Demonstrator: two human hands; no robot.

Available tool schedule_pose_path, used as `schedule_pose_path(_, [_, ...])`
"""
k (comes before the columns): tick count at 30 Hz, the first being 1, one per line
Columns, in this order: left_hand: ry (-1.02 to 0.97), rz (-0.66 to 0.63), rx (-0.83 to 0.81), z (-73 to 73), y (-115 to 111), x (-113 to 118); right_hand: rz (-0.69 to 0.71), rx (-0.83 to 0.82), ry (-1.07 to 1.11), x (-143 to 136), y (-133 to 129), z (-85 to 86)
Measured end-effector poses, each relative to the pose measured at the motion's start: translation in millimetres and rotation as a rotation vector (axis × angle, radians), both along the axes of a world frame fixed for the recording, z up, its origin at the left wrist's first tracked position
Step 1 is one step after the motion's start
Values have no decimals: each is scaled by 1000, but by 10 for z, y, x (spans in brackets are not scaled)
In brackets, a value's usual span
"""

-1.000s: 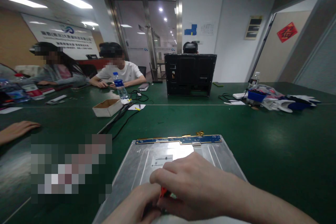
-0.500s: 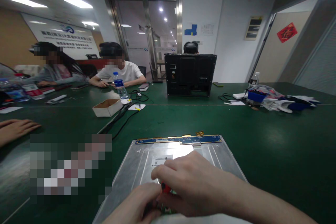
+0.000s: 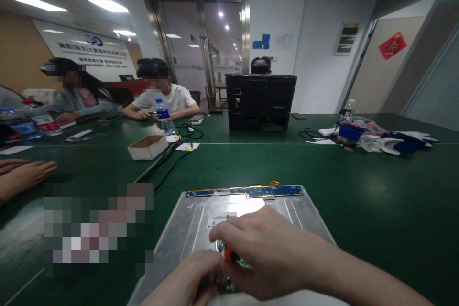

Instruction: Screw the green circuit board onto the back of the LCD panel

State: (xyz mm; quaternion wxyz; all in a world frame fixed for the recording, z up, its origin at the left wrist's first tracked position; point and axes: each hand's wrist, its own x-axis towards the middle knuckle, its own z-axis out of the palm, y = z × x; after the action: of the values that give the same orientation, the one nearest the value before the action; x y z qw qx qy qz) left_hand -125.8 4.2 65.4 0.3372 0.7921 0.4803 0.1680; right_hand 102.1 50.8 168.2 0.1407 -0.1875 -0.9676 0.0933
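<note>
A flat silver metal panel (image 3: pixel 172 229) lies on the table in front of me, with a long blue circuit strip (image 3: pixel 229 192) along its far edge. My right hand (image 3: pixel 258 248) is closed over the panel's near part, around a small red-handled tool (image 3: pixel 228 253) that its fingers mostly hide. Close beside it on the left, my left hand (image 3: pixel 202 267) has its fingers curled, their tips tucked out of sight. Bits of a green circuit board (image 3: pixel 244 263) show beneath and between both hands. A white label sits on the panel just beyond my right fingers.
An open cardboard box (image 3: pixel 147 148), black cables (image 3: pixel 161 153) and a water bottle (image 3: pixel 165 117) stand ahead to the left. A black monitor-like casing (image 3: pixel 260 103) is upright further back. A blue bin (image 3: pixel 349 131) with gloves is at right. Another person's hand (image 3: pixel 28 177) rests at left.
Both hands stay over the same spot. My right hand and the red-handled tool have shifted slightly right, and more green board shows. The other person's hand at left has moved slightly.
</note>
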Motion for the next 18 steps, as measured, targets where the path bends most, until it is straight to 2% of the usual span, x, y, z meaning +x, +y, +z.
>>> schedule_pose_path(4, [-10,-24,40,13,18,12,1,12,12,-18,10,-36])
schedule_pose_path(18, [-3,11,72,41,28,21,20,56,9,-23,34,-82])
